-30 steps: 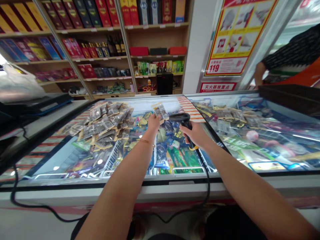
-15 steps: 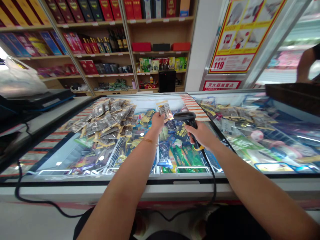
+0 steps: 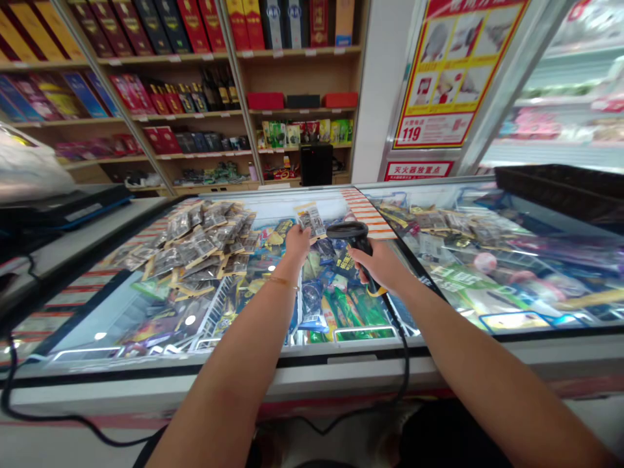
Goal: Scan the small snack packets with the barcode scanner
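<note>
My left hand (image 3: 298,242) pinches the lower left edge of a small flat packet (image 3: 312,220), tan-edged with a clear front. Close beside it, my right hand (image 3: 371,261) is wrapped round the handle of a black barcode scanner (image 3: 348,230), whose head faces the packet. A cable (image 3: 400,338) runs down from the scanner's handle. Both hands are above the glass top of a chest freezer. To the left, a heap of similar packets (image 3: 199,237) lies on the glass. Whether my finger presses the scanner's trigger is hidden.
Under the glass are bagged goods (image 3: 353,309) in wire baskets. A dark tray (image 3: 560,195) sits on the right, and price-label strips (image 3: 368,214) lie on the glass. At the far left stand a black device (image 3: 73,208) and a white plastic bag (image 3: 26,159). Shelves line the back.
The whole view has shifted slightly, with the scene lower and further left. Packet and scanner stay in my hands, close together. The person's arm at the right edge has gone out of view.
</note>
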`<state>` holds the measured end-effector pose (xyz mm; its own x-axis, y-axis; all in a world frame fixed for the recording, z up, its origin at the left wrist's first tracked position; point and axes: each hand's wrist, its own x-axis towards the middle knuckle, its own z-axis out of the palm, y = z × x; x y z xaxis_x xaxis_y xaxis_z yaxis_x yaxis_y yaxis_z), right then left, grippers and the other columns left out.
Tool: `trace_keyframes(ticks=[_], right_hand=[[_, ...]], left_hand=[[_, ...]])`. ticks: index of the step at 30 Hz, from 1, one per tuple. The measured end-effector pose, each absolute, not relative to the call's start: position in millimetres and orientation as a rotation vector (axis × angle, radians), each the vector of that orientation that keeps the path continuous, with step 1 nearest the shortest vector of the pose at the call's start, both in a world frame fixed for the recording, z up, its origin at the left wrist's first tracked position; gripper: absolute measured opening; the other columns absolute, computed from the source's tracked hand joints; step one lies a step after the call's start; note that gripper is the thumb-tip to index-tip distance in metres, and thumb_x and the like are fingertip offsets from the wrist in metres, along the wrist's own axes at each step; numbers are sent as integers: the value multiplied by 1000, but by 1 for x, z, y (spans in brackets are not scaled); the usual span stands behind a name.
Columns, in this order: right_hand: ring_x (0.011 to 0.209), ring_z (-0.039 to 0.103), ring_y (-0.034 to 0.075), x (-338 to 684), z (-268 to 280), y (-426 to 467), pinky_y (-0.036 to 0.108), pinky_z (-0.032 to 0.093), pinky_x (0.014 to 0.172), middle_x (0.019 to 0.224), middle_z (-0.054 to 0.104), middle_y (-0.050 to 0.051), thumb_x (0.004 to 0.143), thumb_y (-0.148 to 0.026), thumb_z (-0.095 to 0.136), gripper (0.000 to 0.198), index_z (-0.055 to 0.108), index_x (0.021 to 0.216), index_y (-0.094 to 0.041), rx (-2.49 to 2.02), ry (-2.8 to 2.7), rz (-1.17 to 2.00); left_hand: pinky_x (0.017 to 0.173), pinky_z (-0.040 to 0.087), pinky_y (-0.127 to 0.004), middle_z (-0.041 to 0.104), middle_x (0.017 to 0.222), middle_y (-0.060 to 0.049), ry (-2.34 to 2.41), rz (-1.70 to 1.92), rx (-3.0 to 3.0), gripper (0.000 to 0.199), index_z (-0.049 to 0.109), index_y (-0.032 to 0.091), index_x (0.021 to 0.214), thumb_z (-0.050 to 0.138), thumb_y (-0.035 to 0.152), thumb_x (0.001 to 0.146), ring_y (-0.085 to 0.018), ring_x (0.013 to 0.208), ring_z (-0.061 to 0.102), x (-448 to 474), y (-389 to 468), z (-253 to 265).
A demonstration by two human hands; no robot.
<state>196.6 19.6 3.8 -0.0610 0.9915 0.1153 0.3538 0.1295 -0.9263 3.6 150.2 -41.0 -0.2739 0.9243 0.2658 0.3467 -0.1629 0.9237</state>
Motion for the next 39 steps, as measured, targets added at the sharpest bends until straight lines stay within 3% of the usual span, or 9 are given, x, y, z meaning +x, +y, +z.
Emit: trace_keyframes(ticks=[22, 27, 31, 34, 39], right_hand=[[37, 52, 10, 197, 15, 13, 23, 43, 39, 61, 56, -5, 85, -36, 63, 20, 50, 84, -21, -1286, -1498, 1069], [36, 52, 10, 217, 36, 14, 23, 42, 37, 59, 55, -5, 86, -34, 63, 19, 50, 87, -20, -1255, -1398, 1121], [36, 52, 10, 260, 51, 20, 22, 42, 37, 59, 56, -5, 84, -35, 67, 23, 48, 86, -20, -1270, -1397, 1029], [35, 51, 10, 303, 55, 23, 22, 41, 36, 56, 55, -5, 81, -33, 68, 25, 46, 83, -21, -1330, -1306, 981], [35, 51, 11, 364, 45, 24, 23, 38, 34, 56, 56, -3, 79, -35, 69, 25, 49, 82, -20, -1358, -1006, 897]], left_hand=[[79, 47, -30, 68, 81, -6, 1595, 1467, 1441, 15, 64, 18, 79, 53, 28, 82, -21, 85, 64, 3, 147, -42], [71, 47, -30, 64, 73, -4, 1593, 1383, 1340, 17, 61, 19, 73, 52, 28, 84, -19, 73, 62, 13, 141, -26], [62, 43, -27, 55, 61, -2, 1614, 1248, 1384, 22, 58, 18, 64, 60, 28, 83, -16, 64, 57, 50, 142, -4], [56, 42, -25, 55, 61, -1, 1423, 1142, 1305, 15, 61, 17, 72, 66, 27, 82, -13, 58, 55, 100, 148, 8], [63, 49, -25, 56, 65, 1, 1171, 1050, 1169, 17, 57, 18, 72, 73, 16, 77, -10, 59, 56, 201, 166, 13]])
